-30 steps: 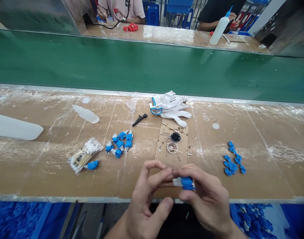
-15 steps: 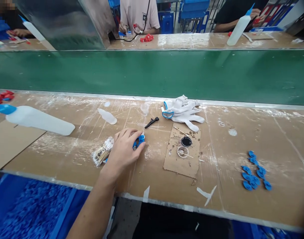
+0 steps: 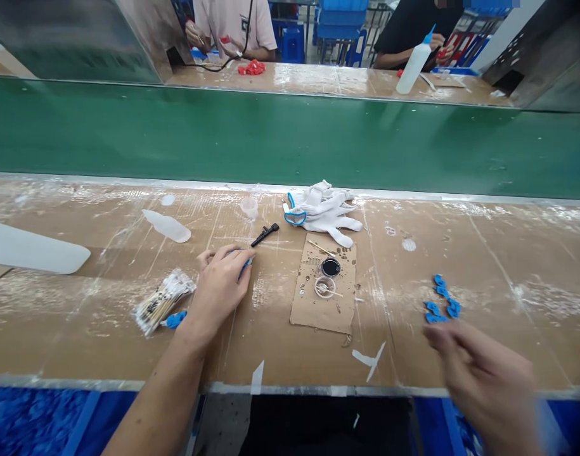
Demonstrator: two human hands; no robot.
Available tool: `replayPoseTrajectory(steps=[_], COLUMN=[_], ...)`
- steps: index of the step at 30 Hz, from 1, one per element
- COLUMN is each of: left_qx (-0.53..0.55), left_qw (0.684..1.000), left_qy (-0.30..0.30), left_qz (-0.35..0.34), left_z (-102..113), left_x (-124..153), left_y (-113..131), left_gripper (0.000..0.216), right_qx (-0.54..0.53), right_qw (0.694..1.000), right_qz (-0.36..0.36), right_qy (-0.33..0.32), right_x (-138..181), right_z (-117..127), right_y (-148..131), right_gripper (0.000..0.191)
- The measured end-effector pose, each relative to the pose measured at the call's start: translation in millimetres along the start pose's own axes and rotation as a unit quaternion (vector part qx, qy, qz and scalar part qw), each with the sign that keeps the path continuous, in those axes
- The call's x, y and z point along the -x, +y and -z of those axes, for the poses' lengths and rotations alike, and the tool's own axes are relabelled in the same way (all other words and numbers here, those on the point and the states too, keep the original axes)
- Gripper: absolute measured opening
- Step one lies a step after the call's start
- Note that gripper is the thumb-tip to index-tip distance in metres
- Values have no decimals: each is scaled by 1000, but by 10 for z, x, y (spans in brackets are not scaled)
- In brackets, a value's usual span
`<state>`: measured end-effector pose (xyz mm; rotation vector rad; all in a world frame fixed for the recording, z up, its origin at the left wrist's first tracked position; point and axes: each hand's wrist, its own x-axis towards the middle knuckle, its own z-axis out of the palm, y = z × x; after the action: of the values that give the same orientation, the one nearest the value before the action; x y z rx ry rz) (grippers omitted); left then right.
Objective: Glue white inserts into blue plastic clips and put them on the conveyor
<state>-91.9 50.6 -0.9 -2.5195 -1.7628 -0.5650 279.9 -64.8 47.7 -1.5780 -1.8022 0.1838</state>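
Observation:
My left hand (image 3: 220,285) lies palm down over the cluster of small blue parts (image 3: 246,260) on the cardboard-covered bench (image 3: 508,253), its fingers curled over them; only a sliver of blue shows at the fingertips. My right hand (image 3: 480,370) is at the lower right, blurred by motion, with its fingers loosely spread just below a second group of small blue parts (image 3: 442,301). I see nothing in the right hand.
A bag of cotton swabs (image 3: 162,301) and one blue part (image 3: 175,319) lie left of my left hand. A cardboard patch with a black-filled cap (image 3: 330,266) and a clear cap (image 3: 324,287), white gloves (image 3: 324,209), a black pin (image 3: 265,234), small bottle (image 3: 167,225), green conveyor (image 3: 290,133); other people work across it.
One second ago both hands held a blue-and-white part near the bench edge. The left hand then went to the blue cluster and stays there; the right hand has come back into view at the lower right.

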Motion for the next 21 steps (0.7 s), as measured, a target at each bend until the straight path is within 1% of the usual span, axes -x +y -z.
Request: replayPoseTrajectory(steps=[1,3,4,5,7,10,12,13,14,15,16,17,18,19,20,21], left_qx=[2,8,11,15,27,70,131,178,239,310,389,467,534,583,613,625], left_qw=[1000,999,998,996,993,985,975,966,949,922,885,838,793,757,736,729], left_qy=[12,35,46,60,91,140,170,188,206,215,215,204,187,166,150,143], left_qz=[-12,-37,-49,-59,-69,-69,-51,-23,23,81,141,192,228,244,245,239], left_z=[-16,-38,-45,-50,-50,-13,47,84,122,157,186,205,213,210,197,176], left_x=[2,5,4,3,1,18,57,85,118,152,186,216,240,257,267,271], left_y=[-12,-34,-45,-55,-72,-60,7,63,132,209,289,367,437,497,546,585], left_gripper=[27,27,28,28,28,31,31,30,27,24,22,22,21,18,17,20], right_qx=[3,-10,-17,-23,-30,-45,-49,-50,-52,-58,-67,-78,-88,-96,-102,-106], right_qw=[999,989,983,977,972,969,967,966,965,963,962,960,959,958,958,959], right_qz=[40,112,138,159,183,192,200,206,212,216,219,221,222,220,215,209], right_qy=[-24,-96,-119,-138,-148,-152,-150,-149,-148,-149,-150,-152,-154,-156,-157,-156], right_x=[-96,-281,-355,-412,-473,-504,-539,-564,-591,-618,-640,-657,-667,-670,-669,-665], right_z=[-109,-347,-458,-553,-682,-741,-746,-753,-765,-782,-803,-825,-845,-862,-874,-881], right_y=[-37,-99,-116,-124,-120,-123,-156,-180,-207,-233,-257,-276,-291,-301,-308,-313], right_gripper=[30,17,13,15,13,12,12,12,11,12,12,12,13,13,13,13])
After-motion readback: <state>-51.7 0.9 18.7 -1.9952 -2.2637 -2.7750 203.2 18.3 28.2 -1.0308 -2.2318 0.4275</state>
